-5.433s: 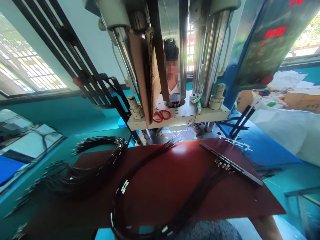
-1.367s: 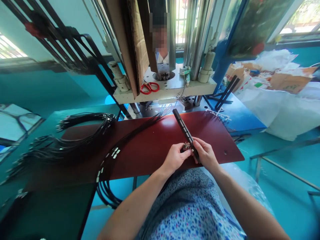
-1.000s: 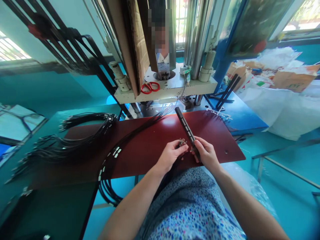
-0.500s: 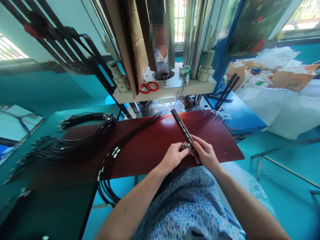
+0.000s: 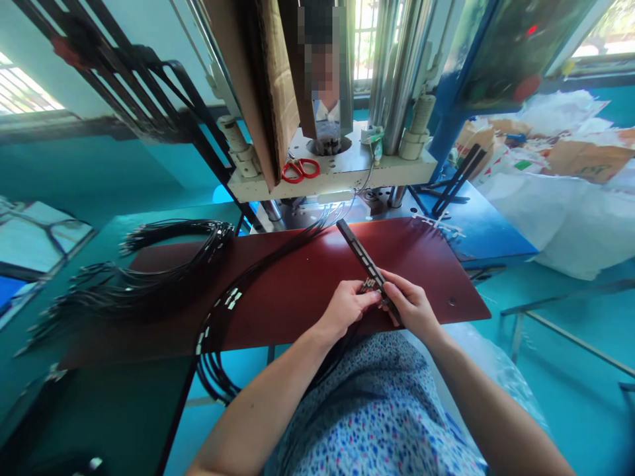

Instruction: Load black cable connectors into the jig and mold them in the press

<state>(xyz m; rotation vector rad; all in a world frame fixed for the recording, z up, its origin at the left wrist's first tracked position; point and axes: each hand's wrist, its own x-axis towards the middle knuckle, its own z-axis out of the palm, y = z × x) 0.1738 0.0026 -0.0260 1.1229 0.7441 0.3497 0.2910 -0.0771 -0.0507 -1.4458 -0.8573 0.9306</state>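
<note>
A long black slotted bar lies slanted on the dark red board. My right hand is closed on the bar's near end. My left hand pinches small metal-tipped cable ends against the bar's left side. Black cables run from my left hand down across my lap and loop back over the board's front edge.
Bundles of black cables lie over the left of the board. Behind stands a press machine with red scissors on its plate; a person sits beyond it. Black bars and white bags are at right.
Five seconds ago my hands were out of view and the bar lay farther right. Within the last second my left hand moved its cable ends back against the bar.
</note>
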